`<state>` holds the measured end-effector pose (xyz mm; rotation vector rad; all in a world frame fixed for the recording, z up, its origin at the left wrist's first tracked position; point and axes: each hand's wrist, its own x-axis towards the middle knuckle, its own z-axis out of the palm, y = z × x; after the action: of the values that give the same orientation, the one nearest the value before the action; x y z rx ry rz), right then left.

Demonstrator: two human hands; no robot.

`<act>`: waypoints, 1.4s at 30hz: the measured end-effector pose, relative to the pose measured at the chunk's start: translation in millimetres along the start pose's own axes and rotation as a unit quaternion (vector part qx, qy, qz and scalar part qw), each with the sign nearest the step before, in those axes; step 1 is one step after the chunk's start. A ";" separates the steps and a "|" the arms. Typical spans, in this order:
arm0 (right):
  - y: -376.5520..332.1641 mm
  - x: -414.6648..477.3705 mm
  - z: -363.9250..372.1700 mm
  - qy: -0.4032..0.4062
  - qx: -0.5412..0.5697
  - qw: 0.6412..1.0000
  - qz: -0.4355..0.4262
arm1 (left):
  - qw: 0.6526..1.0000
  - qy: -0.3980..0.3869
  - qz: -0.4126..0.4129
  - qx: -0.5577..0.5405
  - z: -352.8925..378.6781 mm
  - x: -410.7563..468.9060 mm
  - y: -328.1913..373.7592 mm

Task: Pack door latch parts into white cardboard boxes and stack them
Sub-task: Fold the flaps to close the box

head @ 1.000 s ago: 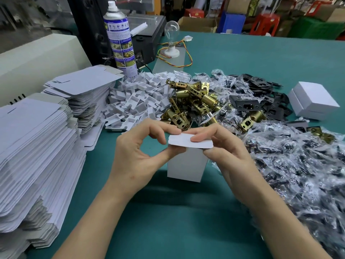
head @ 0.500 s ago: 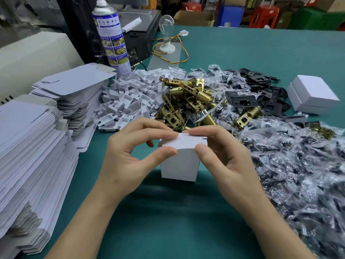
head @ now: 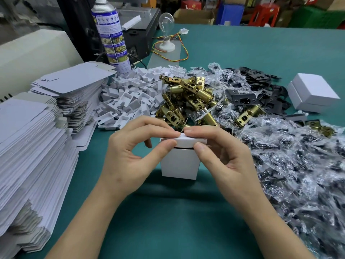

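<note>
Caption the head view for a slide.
Left hand and right hand pinch the flap of a white box before piled brass latches.

A teal counter (head: 252, 53) runs back to a red stool (head: 264, 14), blue crate (head: 230, 14) and cardboard carton (head: 194, 16).

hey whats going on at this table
A person is closing a small white box that stands upright on the green table. The left hand and right hand both pinch its top flap, which is nearly down, with a dark gap at the front. Brass latches are piled behind, flat blanks are stacked on the left, and a closed box sits far right.
</note>
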<state>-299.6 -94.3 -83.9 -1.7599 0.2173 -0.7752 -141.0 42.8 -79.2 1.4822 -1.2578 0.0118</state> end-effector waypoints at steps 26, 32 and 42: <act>1.8 2.1 -11.7 0.000 -0.223 0.961 -0.161 | 0.998 -0.048 -0.016 -0.040 -5.6 -1.3 -5.2; 3.3 2.9 -14.7 0.002 -0.253 0.950 -0.184 | 0.998 -0.046 -0.003 -0.031 -4.5 -0.2 -7.0; 3.4 3.4 -15.6 -0.010 -0.255 0.949 -0.186 | 0.998 -0.058 0.024 -0.017 0.1 0.6 -1.7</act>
<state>-305.6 -109.5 -83.5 -2.3406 0.0729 -1.0344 -139.7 41.9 -80.1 1.4391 -1.3804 -0.0645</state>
